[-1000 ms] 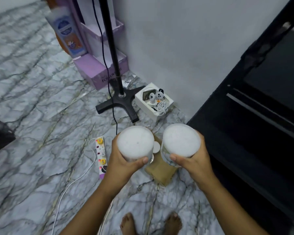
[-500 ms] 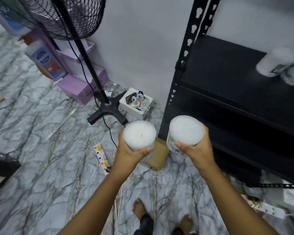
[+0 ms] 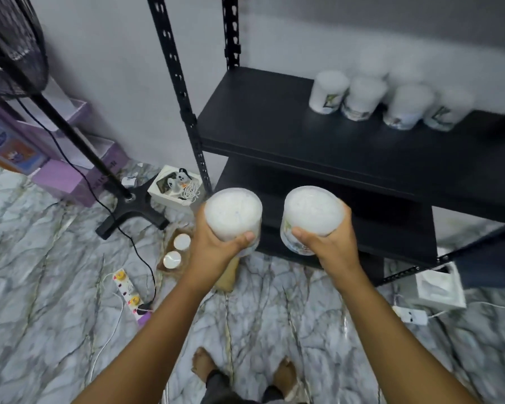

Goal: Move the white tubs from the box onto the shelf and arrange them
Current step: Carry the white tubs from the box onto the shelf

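My left hand (image 3: 216,252) grips a white tub (image 3: 233,213) from below, thumb across its front. My right hand (image 3: 330,249) holds a second white tub (image 3: 312,212) the same way. Both tubs are upright at chest height, in front of the black metal shelf (image 3: 263,123) and below its upper board. Several white tubs (image 3: 362,97) with small labels stand in rows at the right of that board; they look blurred. On the floor, partly behind my left wrist, lies the brown cardboard box (image 3: 172,243) with two white tubs (image 3: 177,250) showing inside.
A fan stand (image 3: 129,199) with a black cable rises on the left, beside purple boxes (image 3: 70,176). A small white box of gadgets (image 3: 172,185) sits by the shelf's upright. Power strips (image 3: 129,293) and cords lie on the marble floor. My feet (image 3: 239,374) are below.
The view has swung up and to the right, bringing the shelf's upper board and its rows of tubs into sight. Both hands carry their tubs toward the shelf.
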A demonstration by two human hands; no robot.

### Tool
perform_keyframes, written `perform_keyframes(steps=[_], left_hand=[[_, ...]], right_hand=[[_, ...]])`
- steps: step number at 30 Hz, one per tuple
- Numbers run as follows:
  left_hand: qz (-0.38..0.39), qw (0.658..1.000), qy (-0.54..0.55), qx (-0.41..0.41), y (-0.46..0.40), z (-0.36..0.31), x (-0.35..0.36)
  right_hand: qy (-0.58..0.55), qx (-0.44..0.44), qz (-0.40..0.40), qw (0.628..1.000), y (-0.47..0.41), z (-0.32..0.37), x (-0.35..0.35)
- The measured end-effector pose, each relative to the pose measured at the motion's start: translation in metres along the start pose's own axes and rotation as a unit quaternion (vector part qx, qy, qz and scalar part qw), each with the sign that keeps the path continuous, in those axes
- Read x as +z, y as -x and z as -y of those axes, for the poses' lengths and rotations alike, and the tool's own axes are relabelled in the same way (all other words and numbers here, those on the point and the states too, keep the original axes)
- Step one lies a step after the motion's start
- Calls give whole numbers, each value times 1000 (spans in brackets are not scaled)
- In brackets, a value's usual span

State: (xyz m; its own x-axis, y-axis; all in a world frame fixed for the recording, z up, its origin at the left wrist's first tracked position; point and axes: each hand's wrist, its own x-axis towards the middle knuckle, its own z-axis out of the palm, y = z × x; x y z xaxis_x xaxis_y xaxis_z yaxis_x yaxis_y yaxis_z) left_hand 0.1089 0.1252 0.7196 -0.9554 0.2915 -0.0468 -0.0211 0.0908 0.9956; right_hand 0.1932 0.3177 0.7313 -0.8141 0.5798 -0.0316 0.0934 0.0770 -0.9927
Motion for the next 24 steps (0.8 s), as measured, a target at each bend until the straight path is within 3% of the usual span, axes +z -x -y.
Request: perform_keyframes(steps=[10, 24], left_hand=[[59, 998, -2, 33, -6, -30, 100], [95, 994, -37, 51, -111, -42, 155]], right_hand=[[8, -3, -47, 999, -12, 1, -98], [27, 0, -80, 996, -115, 4, -116]])
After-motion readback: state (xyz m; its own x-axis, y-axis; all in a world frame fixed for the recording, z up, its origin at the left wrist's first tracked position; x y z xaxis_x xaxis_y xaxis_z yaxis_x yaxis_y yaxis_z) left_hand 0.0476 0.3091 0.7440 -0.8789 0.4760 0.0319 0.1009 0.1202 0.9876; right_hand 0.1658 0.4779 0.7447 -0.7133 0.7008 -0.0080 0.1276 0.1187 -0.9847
